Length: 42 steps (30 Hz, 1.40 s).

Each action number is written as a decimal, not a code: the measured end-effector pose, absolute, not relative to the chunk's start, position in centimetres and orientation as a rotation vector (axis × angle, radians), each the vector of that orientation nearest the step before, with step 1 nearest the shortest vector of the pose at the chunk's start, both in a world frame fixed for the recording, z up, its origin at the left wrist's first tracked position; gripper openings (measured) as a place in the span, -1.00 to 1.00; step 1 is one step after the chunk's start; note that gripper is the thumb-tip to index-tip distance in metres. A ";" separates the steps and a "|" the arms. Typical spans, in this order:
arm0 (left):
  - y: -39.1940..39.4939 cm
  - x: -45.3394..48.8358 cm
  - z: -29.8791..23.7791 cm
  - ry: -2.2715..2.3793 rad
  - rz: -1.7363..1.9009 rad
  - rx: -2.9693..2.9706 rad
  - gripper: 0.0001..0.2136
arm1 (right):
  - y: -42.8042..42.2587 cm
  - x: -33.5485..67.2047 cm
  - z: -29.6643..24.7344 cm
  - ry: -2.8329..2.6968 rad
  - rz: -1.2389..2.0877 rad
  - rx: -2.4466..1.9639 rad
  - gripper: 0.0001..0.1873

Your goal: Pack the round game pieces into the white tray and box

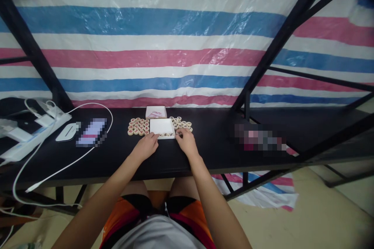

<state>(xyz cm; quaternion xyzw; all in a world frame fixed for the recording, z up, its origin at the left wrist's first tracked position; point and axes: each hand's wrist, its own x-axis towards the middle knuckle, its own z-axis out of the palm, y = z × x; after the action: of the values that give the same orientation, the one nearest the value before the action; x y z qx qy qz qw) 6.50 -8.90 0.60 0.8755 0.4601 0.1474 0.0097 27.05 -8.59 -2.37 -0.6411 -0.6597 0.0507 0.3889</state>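
A shallow white box (161,126) lies open on the black tabletop, with a few round Chinese chess pieces (166,135) along its near edge. My left hand (147,145) has its fingers closed at the box's near left corner. At the near right corner my right hand (186,140) is curled, its fingertips pinched; what they hold, if anything, is too small to tell. Left of the box stand rows of red-marked chess pieces (138,126). Dark-marked chess pieces (182,123) sit to its right, partly behind my right hand.
Behind the box is a white lid or second box (156,112). Farther left lie a blurred-out phone (92,132), a white flat device (67,132), a power strip (32,134) and a white cable (68,167). Blurred items (261,139) lie right. Black frame bars slant at both sides.
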 end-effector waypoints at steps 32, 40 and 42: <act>-8.9 6.4 0.5 1.417 0.447 2.775 -0.70 | -9.3 23.6 -0.5 -2.119 -0.181 -1.535 -0.70; -8.6 6.4 0.3 1.408 0.465 2.750 -0.67 | -9.4 24.4 -0.2 -2.012 -0.215 -1.595 -0.69; -8.5 6.4 0.1 1.412 0.445 2.745 -0.66 | -9.2 25.1 -0.4 -1.883 -0.220 -1.666 -0.72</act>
<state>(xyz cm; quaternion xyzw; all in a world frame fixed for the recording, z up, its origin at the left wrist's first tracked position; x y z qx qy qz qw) 6.37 -8.47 0.13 0.8802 0.4525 0.1426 0.0113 25.11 -9.22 -0.39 -0.6290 -0.7107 -0.0829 0.3039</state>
